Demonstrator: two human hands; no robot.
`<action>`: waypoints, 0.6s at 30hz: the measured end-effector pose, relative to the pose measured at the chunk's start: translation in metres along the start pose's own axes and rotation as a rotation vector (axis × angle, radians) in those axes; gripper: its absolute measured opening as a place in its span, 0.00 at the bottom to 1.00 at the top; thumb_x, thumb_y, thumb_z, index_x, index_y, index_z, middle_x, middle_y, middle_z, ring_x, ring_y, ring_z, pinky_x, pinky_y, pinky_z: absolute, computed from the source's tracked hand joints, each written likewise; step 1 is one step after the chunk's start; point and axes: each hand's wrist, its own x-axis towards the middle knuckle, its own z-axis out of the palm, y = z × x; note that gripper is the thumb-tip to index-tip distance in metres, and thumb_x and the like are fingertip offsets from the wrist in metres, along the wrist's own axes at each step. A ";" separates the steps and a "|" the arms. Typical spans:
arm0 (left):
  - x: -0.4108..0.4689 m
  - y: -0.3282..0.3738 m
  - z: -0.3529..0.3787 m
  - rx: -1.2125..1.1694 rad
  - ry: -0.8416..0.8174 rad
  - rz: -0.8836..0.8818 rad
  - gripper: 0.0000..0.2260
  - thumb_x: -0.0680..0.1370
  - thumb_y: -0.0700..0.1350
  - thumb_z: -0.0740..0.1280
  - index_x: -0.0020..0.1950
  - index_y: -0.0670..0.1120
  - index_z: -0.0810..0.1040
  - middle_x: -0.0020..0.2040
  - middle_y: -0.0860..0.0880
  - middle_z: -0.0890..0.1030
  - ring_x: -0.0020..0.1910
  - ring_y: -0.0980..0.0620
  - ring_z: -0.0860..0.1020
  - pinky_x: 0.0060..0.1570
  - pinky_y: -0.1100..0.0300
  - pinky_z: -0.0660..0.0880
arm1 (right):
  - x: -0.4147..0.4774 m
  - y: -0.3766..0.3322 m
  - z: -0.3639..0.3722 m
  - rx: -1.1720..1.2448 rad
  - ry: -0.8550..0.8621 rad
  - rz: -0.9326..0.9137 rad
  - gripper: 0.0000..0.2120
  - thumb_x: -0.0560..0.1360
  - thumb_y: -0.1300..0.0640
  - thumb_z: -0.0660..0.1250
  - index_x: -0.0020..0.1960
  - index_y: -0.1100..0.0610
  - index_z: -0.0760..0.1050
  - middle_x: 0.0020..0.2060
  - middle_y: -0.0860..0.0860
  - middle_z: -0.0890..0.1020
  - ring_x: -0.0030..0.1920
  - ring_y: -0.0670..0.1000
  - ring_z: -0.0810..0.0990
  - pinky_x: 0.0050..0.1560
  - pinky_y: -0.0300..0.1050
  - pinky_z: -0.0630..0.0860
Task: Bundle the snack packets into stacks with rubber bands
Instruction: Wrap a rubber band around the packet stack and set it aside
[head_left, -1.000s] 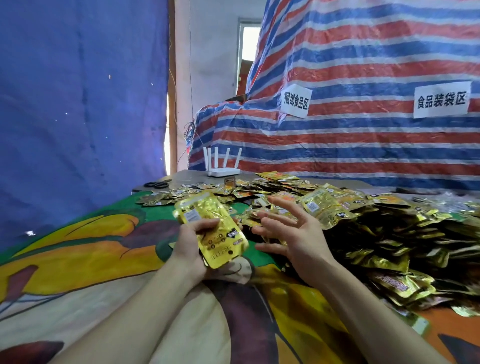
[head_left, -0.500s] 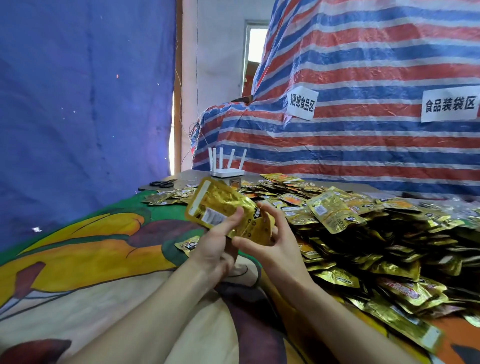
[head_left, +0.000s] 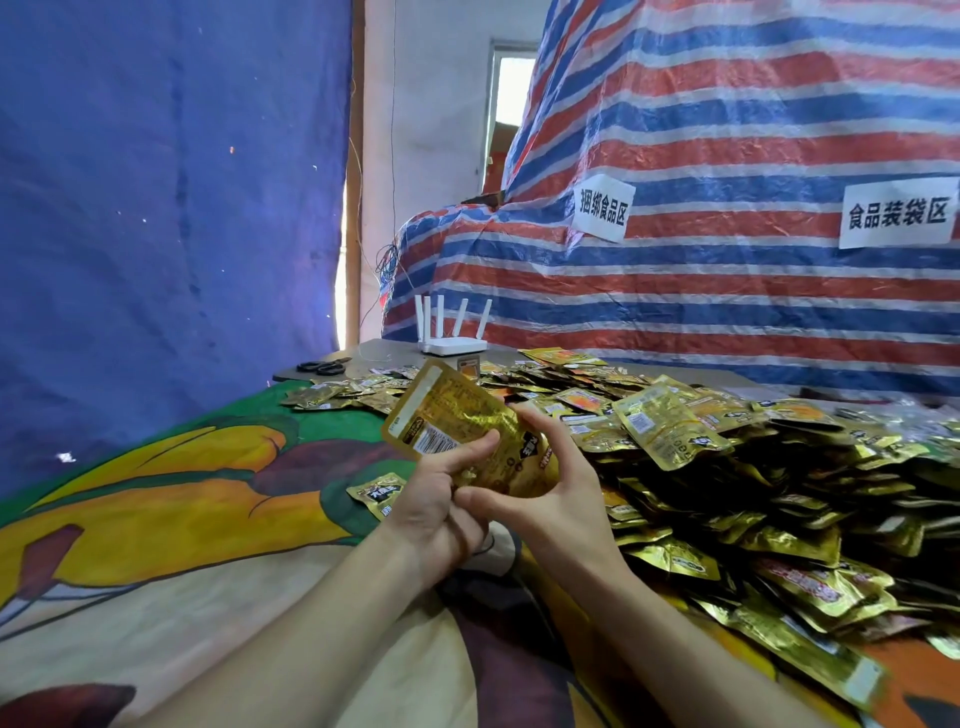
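I held the stack (head_left: 452, 423) in both hands. My left hand (head_left: 436, 512) pinched its lower end and my right hand (head_left: 550, 499) curled round its right side. Its long axis ran up-left from the grip. The pile (head_left: 727, 493) lay just right, nearer my right hand. One stack, layers uncountable. Pile uncountable. No band seen.

A thin stack (head_left: 457, 415) of shiny gold foil snack packets, barcode side showing, tilts up and left, gripped between the left hand (head_left: 436, 506) and right hand (head_left: 553, 499), beside a big loose heap (head_left: 753, 493) of matching packets, with one lone packet (head_left: 378, 491) lying flat just left of the hands.
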 end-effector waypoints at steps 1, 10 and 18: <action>0.000 0.001 -0.001 -0.018 -0.001 -0.007 0.10 0.68 0.39 0.72 0.46 0.37 0.87 0.54 0.36 0.84 0.50 0.38 0.84 0.46 0.46 0.83 | 0.000 0.000 0.000 0.013 -0.004 0.007 0.35 0.60 0.69 0.82 0.63 0.48 0.77 0.53 0.45 0.84 0.52 0.40 0.84 0.50 0.33 0.79; -0.001 0.002 0.000 -0.015 -0.079 -0.050 0.15 0.68 0.39 0.69 0.51 0.49 0.88 0.54 0.41 0.85 0.49 0.41 0.85 0.53 0.44 0.80 | 0.010 -0.008 -0.017 0.100 0.087 0.106 0.17 0.70 0.58 0.79 0.55 0.54 0.77 0.46 0.52 0.85 0.46 0.47 0.85 0.38 0.37 0.79; -0.009 0.006 -0.002 -0.040 -0.184 -0.073 0.23 0.62 0.35 0.77 0.57 0.39 0.84 0.57 0.36 0.83 0.53 0.39 0.84 0.50 0.43 0.81 | 0.014 -0.025 -0.028 -0.039 -0.136 0.087 0.12 0.73 0.63 0.76 0.53 0.49 0.84 0.46 0.47 0.88 0.47 0.48 0.87 0.42 0.41 0.82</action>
